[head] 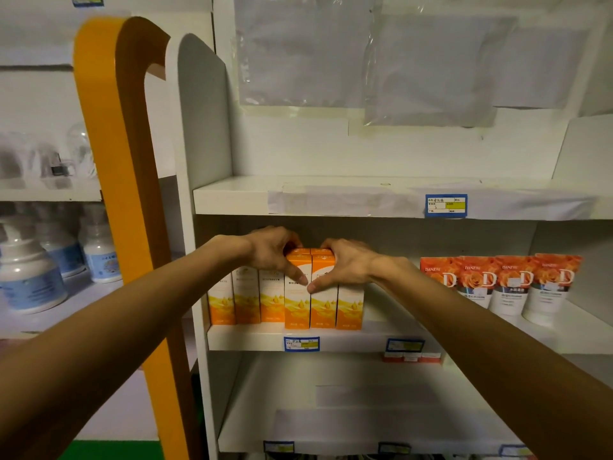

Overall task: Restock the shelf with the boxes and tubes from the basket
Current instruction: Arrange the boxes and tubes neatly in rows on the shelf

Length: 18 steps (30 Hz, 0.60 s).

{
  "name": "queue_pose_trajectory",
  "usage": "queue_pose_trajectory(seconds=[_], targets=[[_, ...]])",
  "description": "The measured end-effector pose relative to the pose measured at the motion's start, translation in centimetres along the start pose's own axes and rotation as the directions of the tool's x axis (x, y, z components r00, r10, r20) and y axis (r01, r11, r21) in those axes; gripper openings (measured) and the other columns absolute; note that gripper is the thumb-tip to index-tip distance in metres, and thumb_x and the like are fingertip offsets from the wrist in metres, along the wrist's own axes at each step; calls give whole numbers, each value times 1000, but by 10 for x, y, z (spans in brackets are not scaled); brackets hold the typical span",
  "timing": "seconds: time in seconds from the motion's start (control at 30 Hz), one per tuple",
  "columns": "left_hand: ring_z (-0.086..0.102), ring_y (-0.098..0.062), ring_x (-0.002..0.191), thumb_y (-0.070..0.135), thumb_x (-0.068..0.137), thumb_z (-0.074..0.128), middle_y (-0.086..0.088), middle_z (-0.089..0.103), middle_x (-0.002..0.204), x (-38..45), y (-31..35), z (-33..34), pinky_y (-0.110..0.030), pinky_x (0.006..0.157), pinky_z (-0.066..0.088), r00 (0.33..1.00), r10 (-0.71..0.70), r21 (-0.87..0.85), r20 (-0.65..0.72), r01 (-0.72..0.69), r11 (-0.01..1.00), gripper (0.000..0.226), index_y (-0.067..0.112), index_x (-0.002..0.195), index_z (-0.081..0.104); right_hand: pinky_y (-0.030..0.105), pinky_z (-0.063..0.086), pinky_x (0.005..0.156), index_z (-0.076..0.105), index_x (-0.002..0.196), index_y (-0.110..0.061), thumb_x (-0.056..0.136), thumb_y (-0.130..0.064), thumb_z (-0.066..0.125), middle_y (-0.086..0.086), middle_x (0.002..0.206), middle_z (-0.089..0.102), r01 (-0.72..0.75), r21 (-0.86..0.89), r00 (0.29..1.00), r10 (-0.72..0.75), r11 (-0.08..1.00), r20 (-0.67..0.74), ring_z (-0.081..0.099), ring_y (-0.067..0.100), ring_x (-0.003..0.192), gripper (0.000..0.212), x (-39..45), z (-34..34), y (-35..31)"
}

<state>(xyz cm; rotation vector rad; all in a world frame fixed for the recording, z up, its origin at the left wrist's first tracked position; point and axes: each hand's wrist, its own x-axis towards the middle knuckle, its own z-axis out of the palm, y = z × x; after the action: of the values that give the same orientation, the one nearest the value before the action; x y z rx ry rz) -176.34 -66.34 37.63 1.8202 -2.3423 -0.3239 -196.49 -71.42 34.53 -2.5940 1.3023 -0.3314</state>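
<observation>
A row of orange-and-white boxes (247,300) stands upright along the front of the middle shelf (368,336). Two of them, a pair of orange boxes (310,310), stand a little forward of the row. My left hand (273,252) grips the left box of the pair from above, thumb down its front. My right hand (345,263) grips the right box the same way, and the two thumbs nearly meet. To the right, several white tubes with orange rose print (507,287) stand on the same shelf. The basket is out of view.
The shelf above (331,197) and the shelf below (365,410) hold nothing visible; small red boxes (411,358) sit under the middle shelf's edge. An orange-and-brown upright panel (126,194) stands at left, with white bottles (36,270) on a neighbouring shelf beyond it.
</observation>
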Motion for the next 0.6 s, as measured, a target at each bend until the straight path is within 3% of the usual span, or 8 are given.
queue_pose_trajectory(seconds=[0.37, 0.5, 0.6], targets=[[60, -18, 109, 63, 78, 71, 4, 62, 123, -5, 1, 4, -39, 98, 51, 1000, -2, 139, 6, 1, 990, 71, 27, 135, 48, 38, 54, 91, 46, 131, -27, 54, -69, 83, -6, 117, 59, -34, 63, 999, 35, 997, -15, 59, 17, 102, 95, 1, 1, 1], [56, -17, 112, 78, 66, 69, 7, 57, 125, -8, -1, 3, -41, 99, 49, 1000, -4, 230, -14, 7, 973, 85, 32, 134, 46, 40, 55, 89, 46, 129, -31, 51, -78, 76, -6, 116, 60, -19, -38, 1000, 19, 999, 0, 60, 19, 102, 96, 0, 0, -2], [57, -16, 114, 77, 56, 77, 9, 56, 128, -11, -9, -3, -41, 100, 50, 1000, -30, 199, 8, 28, 980, 98, 31, 136, 42, 40, 54, 89, 47, 131, -34, 50, -89, 66, -7, 119, 61, 17, -108, 1000, -18, 994, -2, 60, 18, 102, 100, -3, -4, -7]])
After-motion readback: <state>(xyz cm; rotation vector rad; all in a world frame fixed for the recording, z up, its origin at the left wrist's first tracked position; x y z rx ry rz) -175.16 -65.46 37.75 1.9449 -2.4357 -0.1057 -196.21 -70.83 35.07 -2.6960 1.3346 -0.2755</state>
